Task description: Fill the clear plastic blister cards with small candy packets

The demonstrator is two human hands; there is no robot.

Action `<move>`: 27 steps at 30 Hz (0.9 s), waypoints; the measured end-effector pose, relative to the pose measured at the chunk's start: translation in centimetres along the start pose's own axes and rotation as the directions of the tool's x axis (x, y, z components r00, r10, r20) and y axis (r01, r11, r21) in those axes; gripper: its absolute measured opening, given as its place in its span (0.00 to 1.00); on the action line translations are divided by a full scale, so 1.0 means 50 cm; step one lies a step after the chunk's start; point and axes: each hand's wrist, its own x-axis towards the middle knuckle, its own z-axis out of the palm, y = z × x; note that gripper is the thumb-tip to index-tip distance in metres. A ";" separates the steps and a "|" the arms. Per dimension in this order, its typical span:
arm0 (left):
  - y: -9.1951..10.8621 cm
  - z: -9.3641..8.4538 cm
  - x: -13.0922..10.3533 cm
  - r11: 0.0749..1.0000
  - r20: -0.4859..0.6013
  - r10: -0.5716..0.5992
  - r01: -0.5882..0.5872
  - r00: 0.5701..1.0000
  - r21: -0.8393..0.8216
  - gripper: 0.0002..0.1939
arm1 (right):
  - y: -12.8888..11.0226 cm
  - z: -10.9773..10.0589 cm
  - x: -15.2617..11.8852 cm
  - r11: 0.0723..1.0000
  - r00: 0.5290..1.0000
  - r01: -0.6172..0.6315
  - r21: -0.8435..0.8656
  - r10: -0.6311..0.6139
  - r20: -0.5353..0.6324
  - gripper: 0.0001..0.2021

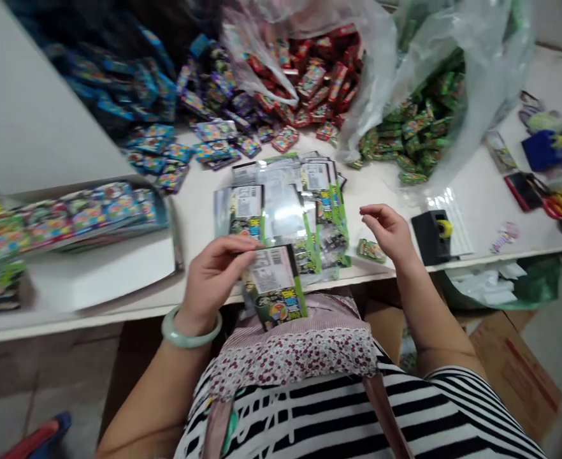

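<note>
While the left hand (214, 274) pinches the upper left corner of a clear packet with a green printed card (275, 288) between thumb and fingers, low in the middle of the frame at the table's (118, 299) near edge, the right hand (390, 231) hovers to the right of centre, empty, its fingers loosely curled and apart from everything. A pale green bangle (191, 331) circles the left wrist. Just above the held packet, a spread of similar clear packets (285, 204) lies overlapping on the table, and one small green sachet (371, 250) rests just left of the right hand. To the right of that hand stands a black tape dispenser (432, 236). Across the upper frame lie loose blue sachets (157, 143), a clear bag of red sachets (309, 76) and another of green sachets (419, 127). At the left edge a tray of colourful packs (85, 213) sits on the table, and red-handled scissors (561, 204) lie at the far right.
</note>
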 end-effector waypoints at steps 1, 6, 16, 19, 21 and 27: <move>-0.008 -0.001 0.001 1.000 -0.019 -0.024 0.024 1.000 0.007 0.02 | 0.030 -0.029 0.003 0.989 0.995 -0.052 -0.139 0.040 -0.087 0.09; -0.028 0.012 0.018 0.999 -0.179 -0.051 0.049 0.983 -0.018 0.07 | 0.104 -0.072 0.005 0.807 0.974 -0.212 -0.551 0.223 -0.048 0.11; -0.026 0.020 0.019 0.994 -0.234 -0.113 0.112 0.966 -0.019 0.07 | 0.142 -0.034 0.039 0.824 0.892 -0.417 -0.385 0.453 0.003 0.02; -0.027 0.019 0.020 0.991 -0.172 -0.134 0.131 0.976 -0.028 0.07 | 0.133 -0.067 0.027 0.848 0.871 -0.463 -0.257 0.490 0.046 0.05; -0.028 0.022 0.023 0.992 -0.098 -0.123 0.123 0.988 -0.008 0.05 | 0.098 -0.079 0.020 0.899 0.890 -0.431 -0.081 0.438 0.128 0.07; -0.013 0.043 0.030 0.998 0.030 0.002 -0.004 1.000 0.059 0.06 | -0.128 0.011 0.032 0.960 0.765 -0.017 0.279 -0.167 0.622 0.11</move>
